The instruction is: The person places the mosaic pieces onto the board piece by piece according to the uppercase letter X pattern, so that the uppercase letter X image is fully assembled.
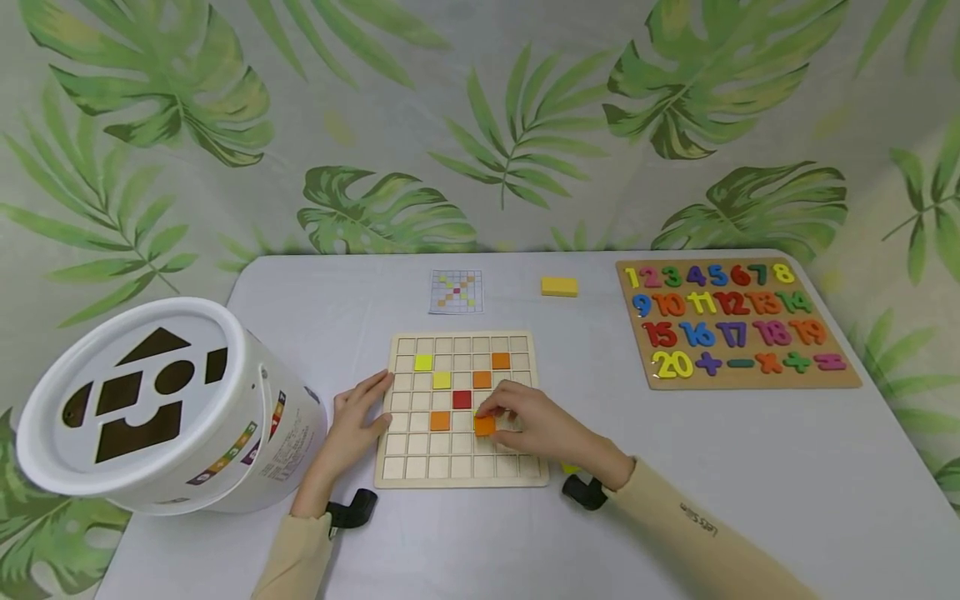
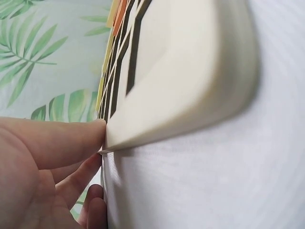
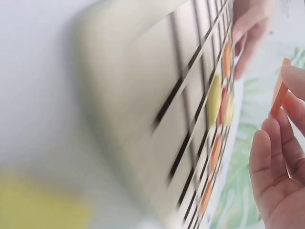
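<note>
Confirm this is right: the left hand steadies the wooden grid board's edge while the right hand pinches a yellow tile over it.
Not quite. The tile the right hand pinches is orange, not yellow, as the head view shows. The left hand does steady the wooden grid board.

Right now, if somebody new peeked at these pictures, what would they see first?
Probably the right hand pinching an orange tile over the wooden grid board in the middle of the table, while the left hand touches the board's left edge. Next, the big white bucket with shape holes lying on its side at the left. Then the bright number puzzle at the far right.
</note>
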